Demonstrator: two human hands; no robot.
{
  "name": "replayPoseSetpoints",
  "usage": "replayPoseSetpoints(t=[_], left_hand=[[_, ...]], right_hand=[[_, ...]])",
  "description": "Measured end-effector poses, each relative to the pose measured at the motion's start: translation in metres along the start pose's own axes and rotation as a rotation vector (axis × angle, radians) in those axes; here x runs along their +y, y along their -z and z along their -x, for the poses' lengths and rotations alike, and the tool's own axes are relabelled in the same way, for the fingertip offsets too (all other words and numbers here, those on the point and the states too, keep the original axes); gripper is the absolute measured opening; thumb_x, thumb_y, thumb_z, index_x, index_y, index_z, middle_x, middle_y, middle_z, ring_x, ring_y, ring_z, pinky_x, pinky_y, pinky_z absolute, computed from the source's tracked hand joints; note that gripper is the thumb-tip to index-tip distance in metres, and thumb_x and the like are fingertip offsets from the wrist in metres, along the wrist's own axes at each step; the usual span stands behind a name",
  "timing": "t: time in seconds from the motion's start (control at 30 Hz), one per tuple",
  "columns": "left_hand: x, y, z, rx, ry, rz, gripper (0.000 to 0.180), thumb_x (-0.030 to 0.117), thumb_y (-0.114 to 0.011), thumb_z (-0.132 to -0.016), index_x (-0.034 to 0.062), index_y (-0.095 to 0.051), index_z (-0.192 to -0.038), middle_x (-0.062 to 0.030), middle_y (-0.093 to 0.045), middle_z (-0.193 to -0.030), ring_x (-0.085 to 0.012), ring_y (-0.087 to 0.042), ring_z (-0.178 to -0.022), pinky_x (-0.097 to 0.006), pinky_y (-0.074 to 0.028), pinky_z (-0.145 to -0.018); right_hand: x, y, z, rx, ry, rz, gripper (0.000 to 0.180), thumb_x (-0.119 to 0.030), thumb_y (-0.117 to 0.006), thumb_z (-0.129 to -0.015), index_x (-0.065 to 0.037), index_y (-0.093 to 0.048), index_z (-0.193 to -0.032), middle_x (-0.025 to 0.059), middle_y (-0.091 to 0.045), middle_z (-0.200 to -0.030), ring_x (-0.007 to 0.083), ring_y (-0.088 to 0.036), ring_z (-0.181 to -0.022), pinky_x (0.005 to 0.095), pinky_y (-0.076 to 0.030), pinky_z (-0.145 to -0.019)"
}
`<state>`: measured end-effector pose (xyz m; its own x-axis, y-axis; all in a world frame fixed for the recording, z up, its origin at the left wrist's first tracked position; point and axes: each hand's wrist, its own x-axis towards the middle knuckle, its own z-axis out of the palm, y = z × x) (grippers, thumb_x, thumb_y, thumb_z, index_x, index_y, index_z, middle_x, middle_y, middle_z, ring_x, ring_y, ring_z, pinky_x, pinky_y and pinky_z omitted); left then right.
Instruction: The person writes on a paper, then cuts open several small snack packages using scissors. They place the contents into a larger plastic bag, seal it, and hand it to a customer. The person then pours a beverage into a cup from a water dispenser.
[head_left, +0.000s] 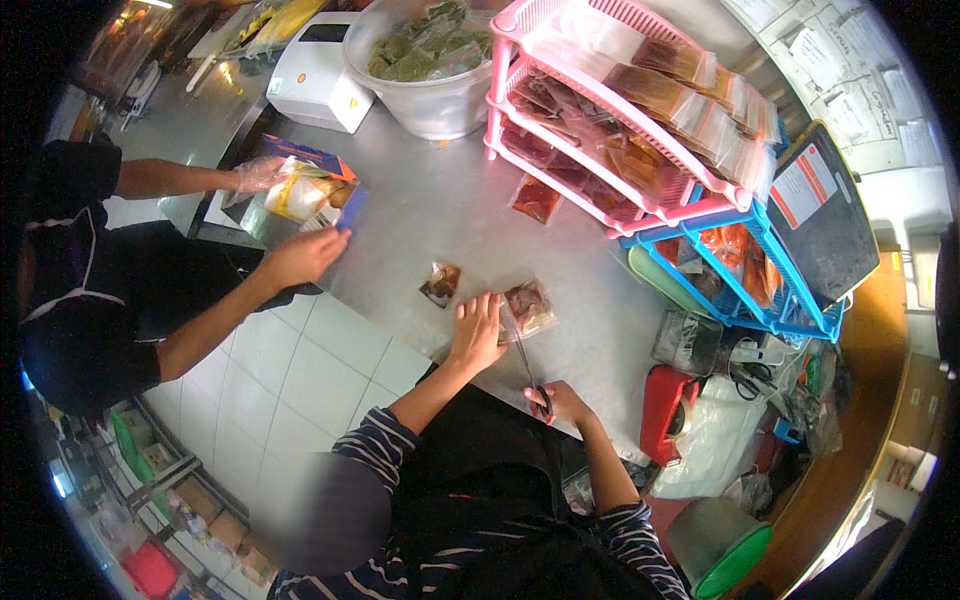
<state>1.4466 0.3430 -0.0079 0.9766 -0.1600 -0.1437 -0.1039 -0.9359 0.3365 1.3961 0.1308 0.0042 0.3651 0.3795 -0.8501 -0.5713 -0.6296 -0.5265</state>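
My left hand [478, 332] is closed on the left edge of a clear plastic packet [529, 307] with dark red and pale contents, on the steel worktop. In my right hand [563, 403] is a pair of scissors [525, 365], gripped by its dark handles. The blades point away from me, with their tips at the packet's near left edge. To the left of the packet, close to my left fingers, lies a smaller sachet [440, 284] with dark brown contents.
Left, a co-worker's hands [305, 255] hold a blue and orange package [345, 208]. Beyond the steel worktop [400, 200] are a white machine [312, 75], a tub [430, 105] of green packets, and pink [640, 125] and blue racks [775, 265]. A red tape dispenser [660, 415] stands right.
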Motion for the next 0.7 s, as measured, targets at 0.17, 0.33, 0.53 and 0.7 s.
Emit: replayPoseSetpoints(t=[0.17,0.33,0.53,0.7], left_hand=[[-0.004,0.006,-0.002,0.021,-0.008,0.196,0.09,0.022,-0.083,-0.052,0.0012,-0.035,-0.126,-0.016,-0.043,-0.116,-0.031,-0.044,-0.109,-0.043,-0.036,-0.09],[-0.009,0.01,0.0,0.09,-0.087,0.338,0.088,0.013,-0.082,-0.05,0.0034,-0.035,-0.123,-0.0165,-0.044,-0.11,-0.0329,-0.046,-0.106,-0.043,-0.037,-0.088],[-0.017,0.006,0.001,0.118,-0.092,0.396,0.089,0.014,-0.083,-0.05,-0.0002,-0.034,-0.123,-0.0179,-0.046,-0.109,-0.034,-0.046,-0.105,-0.041,-0.038,-0.09],[-0.018,0.004,0.009,0.17,-0.148,0.478,0.094,0.012,-0.082,-0.052,-0.002,-0.03,-0.129,-0.0196,-0.05,-0.108,-0.0344,-0.049,-0.102,-0.041,-0.04,-0.09]], right_hand=[[-0.008,0.003,-0.006,0.031,0.11,-0.081,0.057,-0.058,-0.061,-0.077,-0.006,-0.057,-0.055,0.0011,-0.055,-0.051,0.0109,-0.052,-0.043,0.0252,-0.041,-0.042],[-0.013,0.005,-0.012,0.009,0.134,-0.047,0.055,-0.056,-0.063,-0.077,-0.006,-0.056,-0.054,0.0008,-0.055,-0.052,0.0103,-0.051,-0.042,0.0255,-0.041,-0.041],[-0.016,-0.01,-0.011,0.187,0.094,0.08,0.057,-0.058,-0.063,-0.076,-0.007,-0.055,-0.052,0.0011,-0.053,-0.049,0.0103,-0.049,-0.041,0.0263,-0.04,-0.041],[-0.025,-0.014,-0.011,0.214,0.081,0.03,0.059,-0.06,-0.065,-0.072,-0.006,-0.054,-0.052,0.0011,-0.052,-0.047,0.0114,-0.049,-0.04,0.0283,-0.041,-0.042]])
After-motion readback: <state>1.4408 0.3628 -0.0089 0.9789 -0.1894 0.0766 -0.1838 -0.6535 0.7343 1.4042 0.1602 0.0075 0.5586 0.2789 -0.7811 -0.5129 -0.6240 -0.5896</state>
